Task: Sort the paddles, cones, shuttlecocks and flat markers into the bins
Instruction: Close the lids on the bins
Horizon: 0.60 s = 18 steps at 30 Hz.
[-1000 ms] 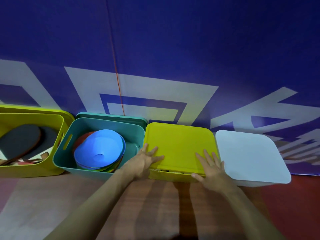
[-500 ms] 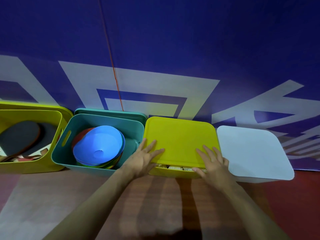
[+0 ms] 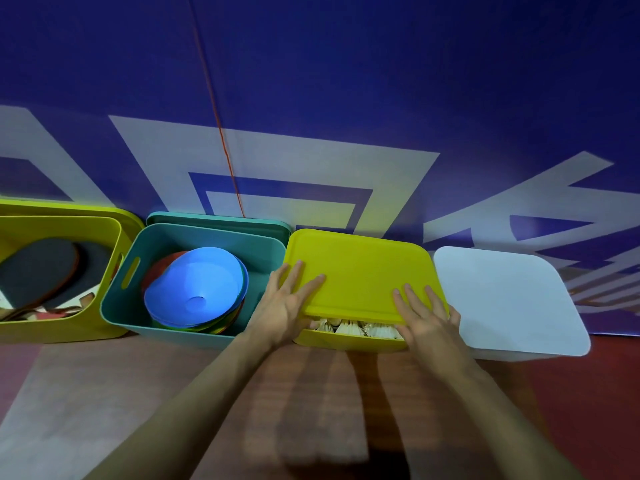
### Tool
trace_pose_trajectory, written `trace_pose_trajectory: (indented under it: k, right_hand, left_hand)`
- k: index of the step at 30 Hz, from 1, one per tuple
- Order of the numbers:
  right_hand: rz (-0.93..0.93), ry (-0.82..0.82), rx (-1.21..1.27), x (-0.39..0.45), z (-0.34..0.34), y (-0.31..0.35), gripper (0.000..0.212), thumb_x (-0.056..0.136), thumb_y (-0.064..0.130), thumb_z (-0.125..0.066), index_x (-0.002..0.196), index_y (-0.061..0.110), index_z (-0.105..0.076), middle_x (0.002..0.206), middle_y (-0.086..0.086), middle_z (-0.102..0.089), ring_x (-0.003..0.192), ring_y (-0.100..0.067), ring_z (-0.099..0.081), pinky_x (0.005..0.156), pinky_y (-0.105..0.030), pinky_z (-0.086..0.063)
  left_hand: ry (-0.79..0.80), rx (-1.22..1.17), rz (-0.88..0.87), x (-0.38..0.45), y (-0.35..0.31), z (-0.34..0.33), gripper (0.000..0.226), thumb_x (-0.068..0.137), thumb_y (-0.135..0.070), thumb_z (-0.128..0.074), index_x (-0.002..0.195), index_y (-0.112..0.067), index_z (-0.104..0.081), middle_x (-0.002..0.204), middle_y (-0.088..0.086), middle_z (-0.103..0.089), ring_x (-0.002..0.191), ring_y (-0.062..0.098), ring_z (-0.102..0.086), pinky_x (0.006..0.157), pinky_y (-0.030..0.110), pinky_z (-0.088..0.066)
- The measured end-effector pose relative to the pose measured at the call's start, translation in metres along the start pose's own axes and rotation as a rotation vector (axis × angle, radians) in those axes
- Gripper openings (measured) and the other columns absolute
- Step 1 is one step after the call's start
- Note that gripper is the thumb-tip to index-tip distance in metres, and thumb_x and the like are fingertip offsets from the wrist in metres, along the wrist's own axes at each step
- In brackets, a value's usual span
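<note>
Four bins stand in a row on the floor against a blue banner. My left hand (image 3: 284,306) and my right hand (image 3: 426,320) hold the front edge of the yellow lid (image 3: 360,268), fingers spread on top and thumbs under it. The lid is tilted up at the front over its yellow bin (image 3: 349,342), and white shuttlecocks (image 3: 346,327) show in the gap. The teal bin (image 3: 121,306) to the left holds stacked flat markers, a blue one (image 3: 197,282) on top. Dark paddles (image 3: 38,268) lie in the far-left yellow bin (image 3: 52,330).
A white lid (image 3: 505,299) covers the bin at the right. A teal lid (image 3: 214,220) leans behind the teal bin. The blue banner (image 3: 346,98) rises right behind the bins. Brown and red floor (image 3: 104,393) lies in front.
The front edge of the yellow lid has risen under both hands, and the gap has widened to show the shuttlecocks. The view has shifted slightly.
</note>
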State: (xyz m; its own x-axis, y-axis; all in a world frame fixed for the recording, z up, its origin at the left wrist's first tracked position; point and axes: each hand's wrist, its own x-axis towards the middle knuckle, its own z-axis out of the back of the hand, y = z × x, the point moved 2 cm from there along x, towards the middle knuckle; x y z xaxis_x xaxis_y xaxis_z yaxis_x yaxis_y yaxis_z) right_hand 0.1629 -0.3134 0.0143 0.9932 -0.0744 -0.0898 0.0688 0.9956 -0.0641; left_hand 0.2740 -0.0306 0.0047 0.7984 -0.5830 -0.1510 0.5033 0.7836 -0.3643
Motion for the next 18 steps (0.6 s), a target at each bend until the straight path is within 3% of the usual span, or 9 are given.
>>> trace_pose_trajectory:
  k: [5, 7, 9, 18]
  right_hand:
    - [0.01, 0.041, -0.04, -0.008, -0.01, 0.003, 0.068, 0.088, 0.05, -0.065, 0.148, 0.032, -0.039, 0.155, 0.0, -0.041, 0.14, -0.038, -0.038, 0.094, -0.057, -0.043]
    - [-0.003, 0.046, -0.065, -0.011, -0.012, 0.004, 0.06, 0.093, 0.056, -0.044, 0.148, 0.033, -0.038, 0.156, 0.001, -0.039, 0.141, -0.036, -0.037, 0.094, -0.058, -0.044]
    - [-0.009, 0.065, -0.071, -0.013, -0.013, 0.005, 0.065, 0.09, 0.061, -0.027, 0.148, 0.035, -0.04, 0.156, 0.001, -0.039, 0.141, -0.036, -0.036, 0.094, -0.058, -0.044]
    - [-0.012, 0.133, -0.099, -0.013, -0.023, 0.003, 0.067, 0.091, 0.063, -0.024, 0.151, 0.037, -0.036, 0.158, 0.001, -0.036, 0.147, -0.035, -0.028, 0.104, -0.057, -0.038]
  left_hand:
    - [0.101, 0.089, 0.024, 0.004, 0.001, -0.002, 0.096, 0.082, -0.063, -0.065, 0.154, -0.046, -0.005, 0.165, 0.008, 0.008, 0.149, 0.037, 0.003, 0.121, 0.056, -0.011]
    - [0.137, 0.113, 0.004, 0.004, 0.004, -0.001, 0.097, 0.08, -0.068, -0.063, 0.155, -0.046, -0.005, 0.165, 0.007, 0.007, 0.148, 0.036, 0.001, 0.12, 0.057, -0.012]
    - [0.151, 0.143, -0.01, 0.002, 0.006, -0.002, 0.095, 0.08, -0.072, -0.059, 0.154, -0.047, -0.004, 0.165, 0.007, 0.008, 0.148, 0.037, -0.001, 0.12, 0.058, -0.012]
    - [0.131, 0.139, -0.039, -0.004, 0.006, -0.008, 0.086, 0.088, -0.07, -0.05, 0.154, -0.049, 0.0, 0.165, 0.006, 0.011, 0.148, 0.038, 0.001, 0.119, 0.061, -0.01]
